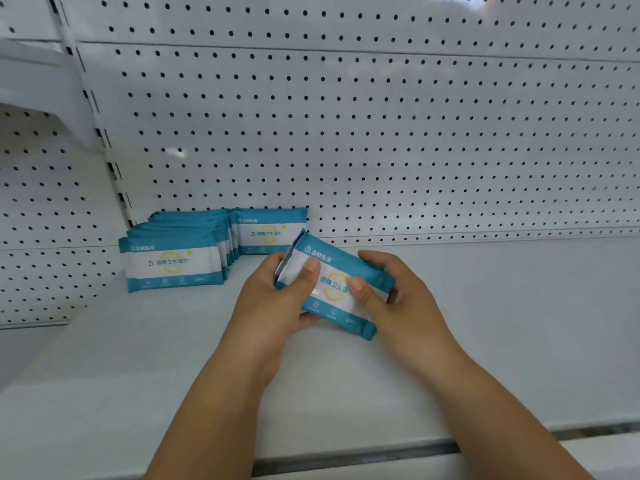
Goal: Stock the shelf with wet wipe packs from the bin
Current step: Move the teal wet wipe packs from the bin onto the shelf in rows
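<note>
Both my hands hold a small stack of teal-and-white wet wipe packs [334, 285] just above the white shelf [138, 358], tilted down to the right. My left hand [273, 299] grips the stack's left end, thumb on the front. My right hand [394, 292] grips the right end, thumb on the label. A row of several packs [173, 263] stands upright at the shelf's back left. Beside it, one more upright pack [270, 232] leans near the back panel. The bin is out of view.
A white pegboard back panel [381, 133] rises behind the shelf. A slotted upright [104, 143] divides it from a neighbouring bay on the left. The shelf's front edge has a grey price rail [381, 453].
</note>
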Demonstrator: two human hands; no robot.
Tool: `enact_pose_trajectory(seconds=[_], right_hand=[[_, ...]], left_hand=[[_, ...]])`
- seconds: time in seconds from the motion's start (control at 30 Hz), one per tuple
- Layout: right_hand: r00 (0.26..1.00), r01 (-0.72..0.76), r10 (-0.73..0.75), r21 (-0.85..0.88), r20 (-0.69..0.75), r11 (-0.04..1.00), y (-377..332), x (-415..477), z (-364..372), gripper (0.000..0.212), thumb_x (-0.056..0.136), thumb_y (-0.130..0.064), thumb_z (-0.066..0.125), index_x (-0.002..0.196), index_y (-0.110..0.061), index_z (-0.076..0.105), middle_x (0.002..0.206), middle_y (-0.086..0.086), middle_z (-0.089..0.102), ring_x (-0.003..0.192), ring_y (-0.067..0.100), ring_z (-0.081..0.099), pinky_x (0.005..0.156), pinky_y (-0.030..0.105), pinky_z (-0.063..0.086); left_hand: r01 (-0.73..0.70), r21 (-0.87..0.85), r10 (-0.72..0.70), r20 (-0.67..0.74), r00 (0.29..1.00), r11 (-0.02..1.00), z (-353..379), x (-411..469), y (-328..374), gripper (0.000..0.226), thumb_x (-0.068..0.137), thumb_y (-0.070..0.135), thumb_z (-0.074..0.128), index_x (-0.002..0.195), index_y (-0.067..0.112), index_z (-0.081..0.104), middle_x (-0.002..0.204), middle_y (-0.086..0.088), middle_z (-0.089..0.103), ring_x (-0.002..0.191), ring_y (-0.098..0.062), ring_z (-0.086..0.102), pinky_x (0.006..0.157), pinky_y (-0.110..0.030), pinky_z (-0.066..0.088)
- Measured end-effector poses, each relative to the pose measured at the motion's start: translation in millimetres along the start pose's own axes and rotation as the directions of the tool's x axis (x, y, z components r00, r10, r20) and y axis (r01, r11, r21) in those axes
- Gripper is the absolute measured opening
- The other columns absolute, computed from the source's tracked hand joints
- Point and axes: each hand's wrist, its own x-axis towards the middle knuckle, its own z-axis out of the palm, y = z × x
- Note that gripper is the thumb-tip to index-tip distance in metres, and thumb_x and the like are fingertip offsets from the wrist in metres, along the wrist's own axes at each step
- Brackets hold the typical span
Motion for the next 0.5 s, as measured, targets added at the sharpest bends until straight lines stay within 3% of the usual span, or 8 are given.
enact_pose_trajectory(seconds=[0.07, 0.17, 0.23, 0.3, 0.33, 0.4, 0.43, 0.5], right_hand=[[1.0, -0.018, 0.019, 0.029, -0.017, 0.999, -2.3, 2.1, 2.5, 0.026, 0.092, -0.022, 0.071, 0.115, -0.03, 0.062, 0.112, -0.005, 0.07, 0.096, 0.009, 0.069, 0.078, 0.029, 0.059], [0.997, 0.015, -0.02, -0.074, -0.076, 0.997, -3.1, 8.6, 7.5, 0.018, 0.09, -0.017, 0.073, 0.101, -0.026, 0.062, 0.103, -0.007, 0.07, 0.092, 0.011, 0.067, 0.069, 0.016, 0.051], [0.996, 0.025, -0.035, -0.132, -0.077, 0.991, -4.6, 12.0, 12.5, 0.016, 0.091, -0.016, 0.073, 0.097, -0.024, 0.06, 0.099, -0.007, 0.067, 0.089, 0.008, 0.063, 0.063, 0.009, 0.046], [0.998, 0.035, -0.045, -0.174, -0.051, 0.984, -9.8, 15.8, 17.2, 0.016, 0.092, -0.017, 0.071, 0.096, -0.024, 0.058, 0.097, -0.009, 0.065, 0.084, 0.005, 0.06, 0.06, 0.01, 0.046], [0.997, 0.055, -0.063, -0.208, -0.033, 0.977, -13.2, 19.4, 19.7, 0.016, 0.093, -0.016, 0.07, 0.096, -0.025, 0.057, 0.096, -0.011, 0.064, 0.083, 0.004, 0.06, 0.059, 0.01, 0.045], [0.993, 0.113, -0.115, -0.267, 0.008, 0.957, -19.0, 31.1, 26.4, 0.016, 0.094, -0.014, 0.069, 0.098, -0.024, 0.056, 0.097, -0.016, 0.062, 0.083, 0.0, 0.058, 0.06, 0.007, 0.043], [0.991, 0.134, -0.131, -0.284, 0.027, 0.95, -21.2, 38.5, 30.9, 0.016, 0.094, -0.013, 0.068, 0.099, -0.023, 0.057, 0.097, -0.017, 0.061, 0.084, -0.001, 0.058, 0.061, 0.006, 0.042], [0.988, 0.154, -0.145, -0.299, 0.051, 0.942, -22.9, 54.5, 42.6, 0.016, 0.094, -0.012, 0.067, 0.101, -0.022, 0.056, 0.098, -0.015, 0.06, 0.086, 0.002, 0.059, 0.063, 0.007, 0.044]], left_hand=[[-0.016, 0.106, 0.02, -0.028, 0.999, 0.994, -6.1, 0.0, 4.2, 0.023, 0.091, 0.036, 0.068, 0.112, 0.027, 0.068, 0.101, 0.006, 0.076, 0.092, -0.01, 0.073, 0.083, -0.034, 0.06], [-0.044, 0.253, 0.075, -0.115, 0.99, 0.967, -20.9, 1.3, 9.5, 0.021, 0.091, 0.046, 0.065, 0.105, 0.03, 0.07, 0.099, 0.012, 0.073, 0.091, -0.002, 0.067, 0.072, -0.018, 0.051], [-0.073, 0.356, 0.148, -0.19, 0.97, 0.932, -33.7, 1.0, 10.5, 0.022, 0.092, 0.047, 0.064, 0.106, 0.031, 0.07, 0.102, 0.016, 0.069, 0.094, 0.002, 0.062, 0.077, -0.018, 0.049], [-0.058, 0.503, 0.219, -0.268, 0.938, 0.862, -47.1, 1.3, 8.3, 0.035, 0.093, 0.05, 0.06, 0.118, 0.027, 0.068, 0.113, 0.014, 0.067, 0.105, -0.005, 0.06, 0.089, -0.024, 0.047], [-0.009, 0.607, 0.247, -0.31, 0.918, 0.795, -54.4, 2.2, 5.8, 0.043, 0.095, 0.053, 0.056, 0.126, 0.025, 0.065, 0.122, 0.009, 0.065, 0.114, -0.011, 0.057, 0.093, -0.028, 0.045], [0.163, 0.824, 0.284, -0.363, 0.888, 0.543, -67.3, 4.7, 1.0, 0.054, 0.097, 0.058, 0.046, 0.136, 0.022, 0.055, 0.135, -0.003, 0.058, 0.127, -0.024, 0.049, 0.103, -0.041, 0.043], [0.241, 0.875, 0.273, -0.375, 0.886, 0.42, -72.4, 5.8, -1.2, 0.057, 0.097, 0.058, 0.043, 0.14, 0.022, 0.05, 0.141, -0.007, 0.053, 0.133, -0.029, 0.043, 0.109, -0.048, 0.037], [0.334, 0.89, 0.181, -0.401, 0.898, 0.311, -78.0, 6.0, -4.4, 0.063, 0.098, 0.059, 0.039, 0.149, 0.023, 0.038, 0.156, -0.01, 0.036, 0.145, -0.033, 0.026, 0.119, -0.056, 0.02]])
